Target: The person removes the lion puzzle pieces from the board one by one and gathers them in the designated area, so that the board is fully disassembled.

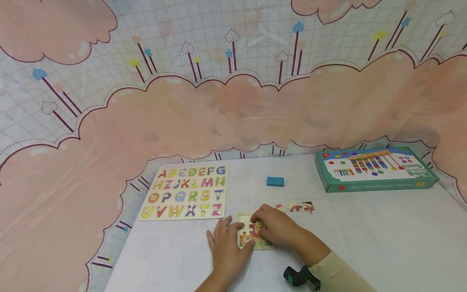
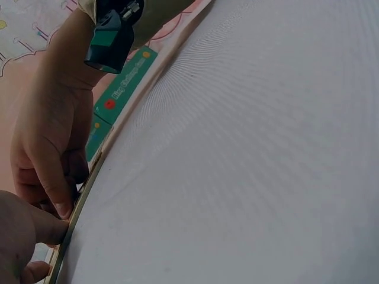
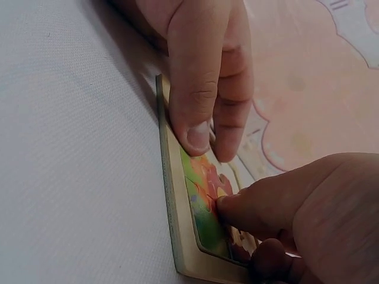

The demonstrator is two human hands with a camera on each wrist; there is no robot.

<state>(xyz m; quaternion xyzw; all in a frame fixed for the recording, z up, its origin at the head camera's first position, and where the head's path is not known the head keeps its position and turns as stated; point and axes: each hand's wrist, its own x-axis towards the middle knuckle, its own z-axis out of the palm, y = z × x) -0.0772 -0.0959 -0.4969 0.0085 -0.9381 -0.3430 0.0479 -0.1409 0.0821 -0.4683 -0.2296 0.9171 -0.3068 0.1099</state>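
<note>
Five groups of things share the white tabletop (image 1: pixel 365 243). Furthest left, the alphabet board (image 1: pixel 169 203) lies near the table's slanting left edge, its near right corner just beside the fingertips of the left hand (image 1: pixel 228 251). Next comes the small puzzle tray (image 1: pixel 245 219) – flat on the cloth, between the two hands, its upper left recess unfilled. The blue block (image 1: pixel 275 181) sits farther back, well apart from the tray. Three loose pieces (image 1: pixel 295 207) lie in a row just past the right hand (image 1: pixel 279 227), with cloth between them and the green box (image 1: pixel 375 169) at the back right.

The left hand is spread and grasps nothing; its forefinger rests on the tray's left side, its thumb on the near part. The right hand is curled – thumb and forefinger pinch a puzzle piece (image 1: pixel 259 225) within the tray, other assembled pieces beneath and beside it.

White cloth covers the table. Behind it hangs a peach and white backdrop (image 1: pixel 219 113) with scalloped outlines and candle-like sticks. At the right wrist, a black device (image 1: pixel 300 276) is worn by the beige sleeve (image 1: pixel 339 271).
</note>
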